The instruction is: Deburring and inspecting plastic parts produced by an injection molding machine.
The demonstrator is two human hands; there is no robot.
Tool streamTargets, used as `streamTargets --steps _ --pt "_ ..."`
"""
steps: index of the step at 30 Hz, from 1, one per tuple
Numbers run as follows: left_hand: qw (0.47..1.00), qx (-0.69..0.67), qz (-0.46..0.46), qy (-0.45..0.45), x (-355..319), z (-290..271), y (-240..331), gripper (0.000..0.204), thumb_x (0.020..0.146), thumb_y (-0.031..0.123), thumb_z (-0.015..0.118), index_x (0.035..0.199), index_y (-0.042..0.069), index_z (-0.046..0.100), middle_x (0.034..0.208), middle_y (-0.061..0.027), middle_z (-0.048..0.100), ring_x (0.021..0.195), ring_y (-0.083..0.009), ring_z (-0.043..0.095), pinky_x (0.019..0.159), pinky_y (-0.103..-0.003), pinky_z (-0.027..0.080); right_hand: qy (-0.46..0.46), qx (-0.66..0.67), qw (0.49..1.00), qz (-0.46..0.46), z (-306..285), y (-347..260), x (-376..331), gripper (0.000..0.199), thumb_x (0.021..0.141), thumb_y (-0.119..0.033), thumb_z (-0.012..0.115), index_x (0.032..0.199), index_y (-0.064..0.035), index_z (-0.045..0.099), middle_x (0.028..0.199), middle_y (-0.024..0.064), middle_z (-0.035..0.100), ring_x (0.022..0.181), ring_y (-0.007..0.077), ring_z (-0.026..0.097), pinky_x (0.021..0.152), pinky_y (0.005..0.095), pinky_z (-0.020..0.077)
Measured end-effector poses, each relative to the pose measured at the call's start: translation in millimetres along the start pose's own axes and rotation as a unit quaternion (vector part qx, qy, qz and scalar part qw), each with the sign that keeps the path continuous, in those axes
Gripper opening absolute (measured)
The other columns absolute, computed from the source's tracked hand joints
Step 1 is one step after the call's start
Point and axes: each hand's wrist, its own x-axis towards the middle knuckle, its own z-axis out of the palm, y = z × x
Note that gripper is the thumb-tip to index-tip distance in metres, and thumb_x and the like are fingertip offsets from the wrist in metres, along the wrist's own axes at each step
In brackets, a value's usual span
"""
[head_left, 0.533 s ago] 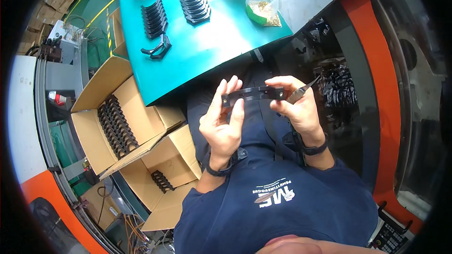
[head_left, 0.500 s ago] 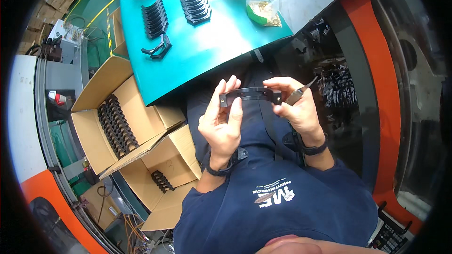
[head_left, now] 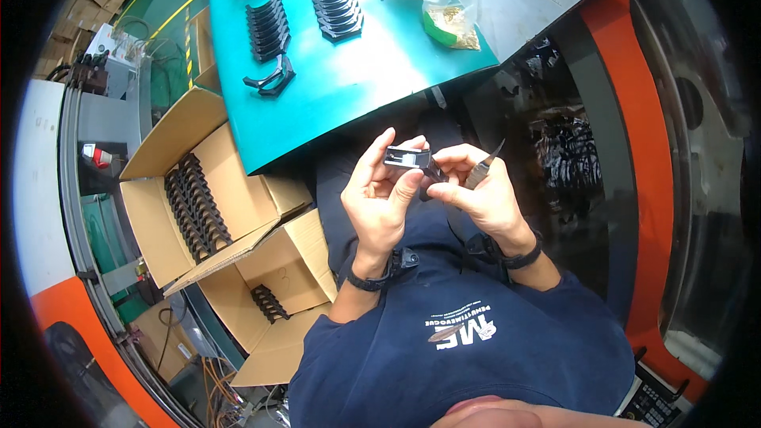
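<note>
My left hand (head_left: 376, 208) grips one end of a black curved plastic bracket (head_left: 407, 158), fingers behind it and thumb in front. That end faces up and shows a hollow, slotted inside. My right hand (head_left: 493, 202) pinches the other end, mostly hidden by the fingers. A small knife (head_left: 480, 173) with a greyish handle and thin pointed blade is also held in the right hand, its tip pointing up and away. Two rows of similar black brackets, a left row (head_left: 268, 28) and a right row (head_left: 334, 1), stand on the green tabletop (head_left: 349, 83), beside a loose bracket (head_left: 272, 78).
Left of me, an open cardboard box (head_left: 238, 178) holds rows of black parts; a nearer box (head_left: 297, 269) holds several more. A bag of small brass-coloured pieces (head_left: 453, 28) lies near the table's right corner. An orange machine frame (head_left: 654, 166) stands at right.
The bracket has turned from lying lengthwise across both hands to end-up. My right hand has moved left, closer to the left one, with the knife still in it.
</note>
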Motion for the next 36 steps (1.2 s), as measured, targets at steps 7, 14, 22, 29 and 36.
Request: streamTargets --steps 7,14,22,29,36 --pt "1.0 0.017 -0.006 -0.007 1 -2 0 0.049 0.093 0.014 0.063 0.134 -0.007 0.045 0.115 -0.0254 0.064 0.106 -0.0283 0.065 0.093 -0.037 0.051 0.007 -0.063 0.997 -0.038 0 6 0 0.031 0.079 0.002 0.075 0.108 0.0007 0.064 0.093 0.0022 0.064 0.067 0.0019 0.048 0.062 0.0175 0.0411" --pt "0.998 0.045 -0.034 0.01 5 5 7 0.041 0.101 0.02 0.049 0.132 -0.008 0.048 0.12 -0.0221 0.063 0.105 -0.0253 0.065 0.093 -0.033 0.051 -0.004 0.028 0.997 0.068 7 -3 4 0.018 0.091 -0.008 0.065 0.106 -0.0011 0.06 0.089 0.0062 0.07 0.054 0.0006 0.046 0.048 0.016 0.0366" --pt "0.995 0.095 -0.019 0.004 7 -9 2 0.045 0.105 0.028 0.037 0.118 -0.009 0.058 0.113 -0.0216 0.066 0.108 -0.0258 0.063 0.101 -0.036 0.044 -0.007 0.242 0.961 0.134 -9 6 13 0.016 0.095 -0.018 0.061 0.104 -0.0043 0.06 0.096 0.0142 0.072 0.046 0.0044 0.047 0.042 0.018 0.0342" --pt "0.977 0.21 -0.034 -0.028 9 -9 -8 0.042 0.101 0.028 0.046 0.114 -0.008 0.063 0.108 -0.0174 0.068 0.105 -0.0229 0.063 0.098 -0.035 0.044 0.137 -0.315 0.928 -0.146 12 23 6 0.031 0.082 -0.006 0.074 0.109 -0.0002 0.061 0.082 0.0077 0.067 0.057 0.0053 0.051 0.05 0.0218 0.0409" --pt "0.986 0.165 0.018 0.0 15 15 17 0.026 0.098 0.015 0.052 0.104 -0.005 0.066 0.1 -0.0138 0.071 0.094 -0.0165 0.066 0.116 -0.043 0.019 0.089 -0.312 0.915 -0.24 13 15 -2 0.034 0.082 -0.008 0.075 0.112 -0.0012 0.061 0.095 0.0094 0.068 0.063 0.007 0.057 0.053 0.024 0.045"
